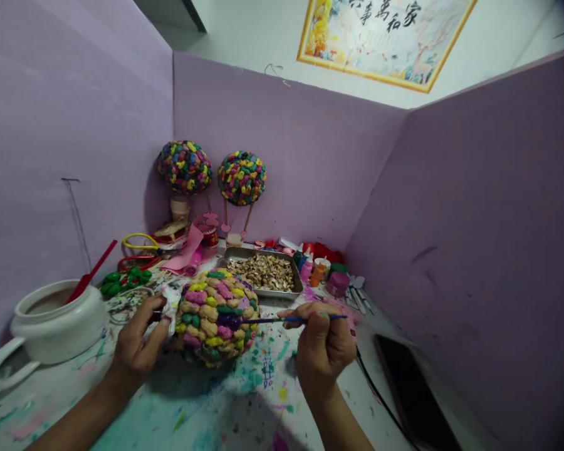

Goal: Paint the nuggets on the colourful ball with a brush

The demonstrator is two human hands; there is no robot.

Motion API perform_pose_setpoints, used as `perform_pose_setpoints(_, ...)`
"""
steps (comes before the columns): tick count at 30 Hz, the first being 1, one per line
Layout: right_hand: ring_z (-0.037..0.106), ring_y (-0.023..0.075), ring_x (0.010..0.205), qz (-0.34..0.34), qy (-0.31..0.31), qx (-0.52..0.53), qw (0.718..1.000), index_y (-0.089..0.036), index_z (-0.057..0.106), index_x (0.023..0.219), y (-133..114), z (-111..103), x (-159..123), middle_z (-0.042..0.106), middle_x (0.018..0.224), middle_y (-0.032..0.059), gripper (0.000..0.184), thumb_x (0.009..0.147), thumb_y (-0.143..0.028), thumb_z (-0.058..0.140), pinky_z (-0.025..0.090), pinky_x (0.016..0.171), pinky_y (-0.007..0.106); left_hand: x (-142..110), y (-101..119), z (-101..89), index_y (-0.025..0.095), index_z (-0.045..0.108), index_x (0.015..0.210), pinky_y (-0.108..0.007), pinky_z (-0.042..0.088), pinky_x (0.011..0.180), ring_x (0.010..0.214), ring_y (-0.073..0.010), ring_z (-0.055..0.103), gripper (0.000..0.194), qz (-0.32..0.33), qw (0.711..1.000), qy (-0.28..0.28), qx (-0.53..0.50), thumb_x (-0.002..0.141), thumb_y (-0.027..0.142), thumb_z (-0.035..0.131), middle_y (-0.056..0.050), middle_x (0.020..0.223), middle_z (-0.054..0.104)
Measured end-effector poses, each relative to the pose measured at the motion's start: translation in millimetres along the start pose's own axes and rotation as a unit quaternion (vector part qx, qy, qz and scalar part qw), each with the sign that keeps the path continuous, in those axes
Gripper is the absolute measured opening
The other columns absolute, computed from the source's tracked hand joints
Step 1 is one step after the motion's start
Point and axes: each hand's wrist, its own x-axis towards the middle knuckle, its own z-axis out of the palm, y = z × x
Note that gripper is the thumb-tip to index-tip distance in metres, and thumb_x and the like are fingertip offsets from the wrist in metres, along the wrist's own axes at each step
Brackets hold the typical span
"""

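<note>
A ball covered in peanut shells (202, 316) is in front of me, some shells painted pink, yellow, green and purple, others bare tan. My left hand (138, 341) grips the ball's left side, its fingers closed on a crumpled white piece (171, 305) there; whether that piece is part of the ball I cannot tell. Between the fingers of my right hand (326, 344) is a thin paintbrush (286, 320), held nearly level. Its bristles touch a dark purple shell at the ball's right of centre. The ball's underside is in shadow.
Behind the ball lies a metal tray (297, 279) of shell pieces. A white pot (59, 335) with a red-handled tool stands left. Two finished-looking coloured balls (242, 178) stand at the back. Paint bottles (318, 274) are back right; a black phone (413, 394) lies right, near a cable.
</note>
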Motion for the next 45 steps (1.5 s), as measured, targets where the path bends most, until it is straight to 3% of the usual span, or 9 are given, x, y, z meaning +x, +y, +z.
perform_pose_setpoints(7, 0.067, 0.0112, 0.051, 0.009, 0.014, -0.007, 1.000, -0.018, 0.057, 0.079, 1.4, 1.3, 2.5, 0.059, 0.068, -0.0024, 0.023, 0.099, -0.025, 0.047, 0.052, 0.045, 0.020, 0.9, -1.1, -0.5, 0.021, 0.055, 0.106, -0.032, 0.049, 0.087, 0.096, -0.0231, 0.061, 0.026, 0.008, 1.000, -0.003, 0.010, 0.091, 0.039, 0.044, -0.005, 0.105, 0.063)
perform_pose_setpoints(13, 0.066, 0.0114, 0.051, 0.008, 0.021, -0.032, 0.999, -0.018, 0.056, 0.078, 2.4, 2.5, 1.2, 0.059, 0.066, -0.0025, 0.024, 0.099, -0.026, 0.048, 0.053, 0.047, 0.022, -0.3, -0.7, 0.0, 0.021, 0.054, 0.109, -0.034, 0.048, 0.092, 0.101, -0.0241, 0.061, 0.027, 0.014, 1.000, -0.006, 0.006, 0.091, 0.039, 0.044, -0.006, 0.112, 0.064)
perform_pose_setpoints(21, 0.064, 0.0098, 0.049, 0.007, 0.015, -0.026, 1.000, -0.018, 0.058, 0.078, -1.1, 4.1, -0.6, 0.061, 0.067, -0.0028, 0.024, 0.099, -0.024, 0.047, 0.053, 0.048, 0.021, 3.8, -26.1, -3.7, 0.020, 0.058, 0.109, -0.033, 0.052, 0.088, 0.102, -0.0240, 0.064, 0.029, 0.057, 0.998, -0.036, 0.008, 0.090, 0.039, 0.048, -0.008, 0.113, 0.066)
perform_pose_setpoints(24, 0.064, 0.0110, 0.050, 0.010, 0.007, -0.026, 1.000, -0.019, 0.056, 0.078, -0.8, 3.4, -1.5, 0.060, 0.065, -0.0026, 0.024, 0.099, -0.025, 0.047, 0.052, 0.048, 0.022, 4.9, -29.6, -4.1, 0.020, 0.059, 0.109, -0.034, 0.052, 0.090, 0.102, -0.0240, 0.064, 0.030, 0.049, 0.998, -0.023, 0.013, 0.089, 0.040, 0.048, -0.008, 0.114, 0.067)
perform_pose_setpoints(35, 0.062, 0.0094, 0.049, 0.020, 0.050, -0.012, 0.998, -0.018, 0.058, 0.079, -3.8, 3.3, -0.2, 0.060, 0.068, -0.0025, 0.024, 0.099, -0.025, 0.047, 0.053, 0.049, 0.022, -1.3, 0.0, 0.8, 0.021, 0.056, 0.105, -0.035, 0.048, 0.098, 0.112, -0.0245, 0.060, 0.027, 0.029, 0.999, -0.019, -0.030, 0.091, 0.040, 0.043, -0.008, 0.118, 0.063)
perform_pose_setpoints(40, 0.066, 0.0136, 0.056, -0.041, 0.021, -0.008, 0.999, -0.020, 0.057, 0.080, -6.5, 0.8, -3.2, 0.060, 0.065, -0.0022, 0.021, 0.098, -0.022, 0.047, 0.055, 0.051, 0.025, -2.9, 0.8, 1.9, 0.020, 0.057, 0.104, -0.038, 0.045, 0.101, 0.115, -0.0249, 0.057, 0.026, 0.033, 0.998, -0.022, -0.050, 0.092, 0.039, 0.043, -0.011, 0.120, 0.062)
perform_pose_setpoints(45, 0.069, 0.0146, 0.060, -0.047, -0.021, -0.008, 0.999, -0.020, 0.058, 0.083, -6.2, 1.5, -5.1, 0.064, 0.067, -0.0006, 0.020, 0.097, -0.015, 0.045, 0.054, 0.049, 0.024, -2.6, -4.3, 3.4, 0.020, 0.057, 0.106, -0.038, 0.044, 0.103, 0.116, -0.0250, 0.057, 0.027, 0.033, 0.998, -0.018, -0.053, 0.092, 0.039, 0.045, -0.011, 0.120, 0.062)
